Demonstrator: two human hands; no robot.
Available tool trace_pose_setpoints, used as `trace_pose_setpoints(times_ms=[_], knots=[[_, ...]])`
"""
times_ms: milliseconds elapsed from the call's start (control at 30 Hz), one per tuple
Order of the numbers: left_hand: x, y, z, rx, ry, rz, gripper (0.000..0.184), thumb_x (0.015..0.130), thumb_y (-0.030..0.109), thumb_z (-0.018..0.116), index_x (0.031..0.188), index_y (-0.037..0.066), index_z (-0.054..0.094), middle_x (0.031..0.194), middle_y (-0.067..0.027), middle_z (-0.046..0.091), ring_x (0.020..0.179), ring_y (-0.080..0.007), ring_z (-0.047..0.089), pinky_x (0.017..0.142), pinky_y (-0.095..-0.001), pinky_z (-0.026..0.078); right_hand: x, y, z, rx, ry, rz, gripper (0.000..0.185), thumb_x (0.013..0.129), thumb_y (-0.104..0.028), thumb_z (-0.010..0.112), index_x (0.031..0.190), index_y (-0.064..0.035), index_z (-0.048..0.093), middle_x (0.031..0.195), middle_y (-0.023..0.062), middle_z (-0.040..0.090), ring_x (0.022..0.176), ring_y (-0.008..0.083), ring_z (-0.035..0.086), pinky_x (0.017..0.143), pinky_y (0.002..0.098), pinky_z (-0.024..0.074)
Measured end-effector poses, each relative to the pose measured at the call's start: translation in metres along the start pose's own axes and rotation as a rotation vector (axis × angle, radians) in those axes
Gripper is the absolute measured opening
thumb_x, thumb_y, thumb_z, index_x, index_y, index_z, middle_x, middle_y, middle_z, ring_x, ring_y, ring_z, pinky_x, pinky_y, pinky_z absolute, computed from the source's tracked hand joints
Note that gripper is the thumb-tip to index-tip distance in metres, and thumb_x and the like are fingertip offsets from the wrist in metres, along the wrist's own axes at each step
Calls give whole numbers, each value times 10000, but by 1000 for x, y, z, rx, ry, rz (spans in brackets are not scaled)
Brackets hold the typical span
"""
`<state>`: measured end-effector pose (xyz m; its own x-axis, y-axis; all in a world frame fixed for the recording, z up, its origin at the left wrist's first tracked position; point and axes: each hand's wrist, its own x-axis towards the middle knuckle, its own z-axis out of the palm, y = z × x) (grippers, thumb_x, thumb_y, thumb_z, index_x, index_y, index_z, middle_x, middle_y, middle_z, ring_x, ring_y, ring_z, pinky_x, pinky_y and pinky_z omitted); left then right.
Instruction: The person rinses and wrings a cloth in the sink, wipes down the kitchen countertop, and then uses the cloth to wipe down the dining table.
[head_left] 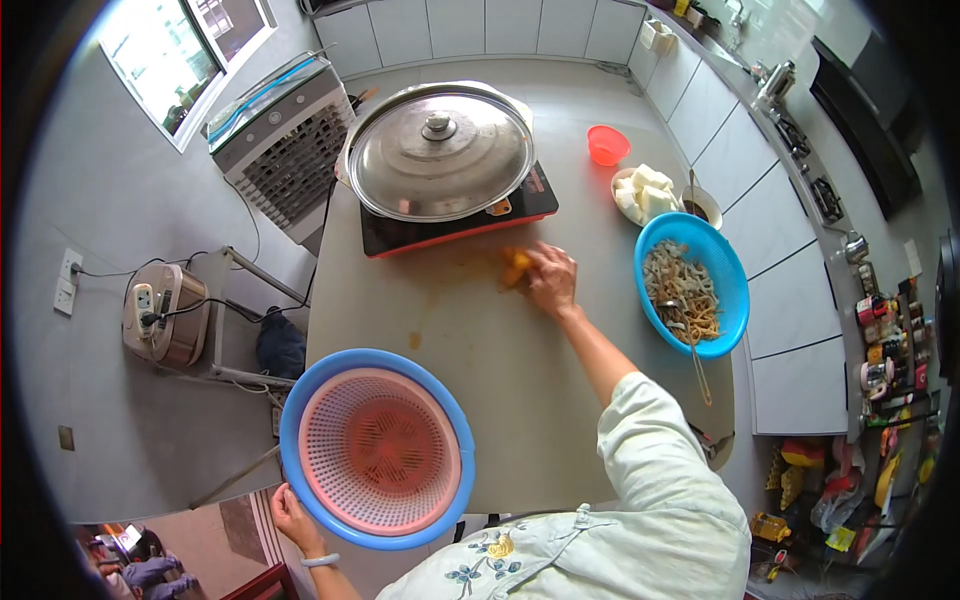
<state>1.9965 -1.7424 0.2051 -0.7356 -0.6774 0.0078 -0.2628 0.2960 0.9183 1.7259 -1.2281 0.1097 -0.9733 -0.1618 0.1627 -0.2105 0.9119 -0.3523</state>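
Note:
My right hand is closed on an orange-yellow cloth, pressed to the grey tabletop just in front of the cooker. Brownish wet smears show on the surface beside it. At the lower left, my left hand touches the outer rim of a blue basin, with its fingers partly hidden by the basin. Nested inside the basin is a pink perforated basket. A large pot with a domed metal lid stands on a black and red induction cooker.
On the table's right are a blue bowl of food with a long-handled ladle, a plate of white chunks, a small bowl of dark sauce and a red bowl. A rice cooker sits to the left.

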Motion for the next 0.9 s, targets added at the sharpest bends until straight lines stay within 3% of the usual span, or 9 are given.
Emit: trace_pose_setpoints(times_ms=[67,100,167,233,500,700,800,900], knots=[[1,-10,-8,88,20,4,182,906,92,459,995,-26,565,905,-52,575,833,-126,520,771,-258,418,-1,-5,23,133,164,415,561,763,-132,535,1301,-71,389,1395,133,319,1280,273,314,1043,410,248],[0,-14,-10,94,27,1,182,906,92,459,995,-26,565,905,-52,575,833,-126,520,771,-258,418,0,-13,35,139,157,411,561,763,-132,535,1301,-71,389,1395,133,319,1280,273,314,1043,410,248],[-3,-16,-13,51,34,-22,180,900,87,467,993,-30,567,912,-48,575,834,-126,518,771,-253,414,10,-42,51,-232,312,393,540,768,-172,557,1260,-6,409,1382,146,323,1274,298,302,1045,413,233],[-6,-19,-18,79,41,-24,181,896,85,473,995,-34,568,912,-45,573,833,-125,515,774,-250,412,21,-54,56,-157,311,339,536,776,-180,551,1245,33,405,1376,153,320,1281,304,283,1055,412,211],[-15,-34,-26,84,50,-73,178,890,79,479,988,-38,570,920,-59,582,852,-128,524,783,-257,416,57,-105,72,31,140,27,514,776,-201,555,1242,-18,438,1298,143,431,1226,287,363,1021,426,258],[-20,-42,-27,64,32,-97,173,889,58,467,979,-44,573,918,-68,593,844,-130,534,782,-259,420,67,-119,93,-86,324,-65,486,760,-181,544,1215,-24,474,1255,122,478,1154,275,442,971,412,301],[-22,-44,-24,33,31,-119,172,889,51,462,977,-47,574,912,-69,595,839,-132,538,780,-258,421,70,-136,95,25,256,-186,455,760,-143,515,1202,-34,494,1247,110,489,1144,260,454,966,405,300],[-28,-36,-27,47,26,-112,173,891,49,458,977,-47,574,914,-72,597,841,-133,540,779,-257,423,74,-149,87,134,217,-79,437,756,-106,499,1190,-57,513,1246,90,495,1137,236,461,964,402,299]])
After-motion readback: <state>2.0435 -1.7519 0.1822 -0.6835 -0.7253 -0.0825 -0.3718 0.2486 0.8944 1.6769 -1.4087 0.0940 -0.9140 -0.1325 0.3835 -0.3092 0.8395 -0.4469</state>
